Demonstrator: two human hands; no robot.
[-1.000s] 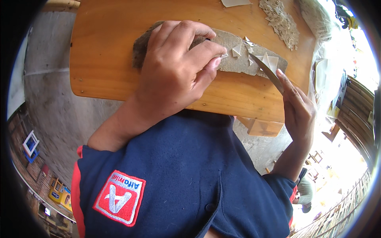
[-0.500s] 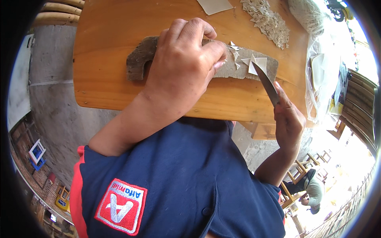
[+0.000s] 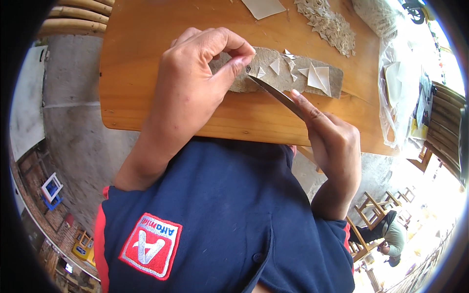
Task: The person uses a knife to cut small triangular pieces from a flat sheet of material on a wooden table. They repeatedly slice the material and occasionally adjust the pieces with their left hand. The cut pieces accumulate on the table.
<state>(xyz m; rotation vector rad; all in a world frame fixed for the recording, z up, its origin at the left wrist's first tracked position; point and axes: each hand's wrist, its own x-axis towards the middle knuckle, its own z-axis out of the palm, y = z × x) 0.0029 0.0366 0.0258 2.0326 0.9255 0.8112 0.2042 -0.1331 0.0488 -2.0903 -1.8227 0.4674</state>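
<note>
My right hand (image 3: 337, 139) grips a knife (image 3: 278, 95), index finger stretched along the blade's back. The dark blade points left, its tip just below the left fingertips. My left hand (image 3: 195, 63) is closed in a pinch over the left part of a worn grey-brown board (image 3: 281, 86); whatever sits between thumb and finger is too small to make out. On the board lie several thin cream-white triangles, one (image 3: 275, 66) near its middle. A larger pale piece (image 3: 317, 78), with a cut line across it, rests at the right end. My left hand hides the board's left end.
The board lies on a varnished wooden table (image 3: 146, 97). Farther back are a heap of small cream chips (image 3: 332, 29) and a flat pale sheet (image 3: 264, 7). Clear plastic bags (image 3: 388, 127) cover the right edge. A person (image 3: 391, 237) is bent over among wooden stools at the lower right.
The knife has swung left from the large pale piece to beside my left fingertips. My left hand has shifted left, uncovering small triangles near the board's middle.
</note>
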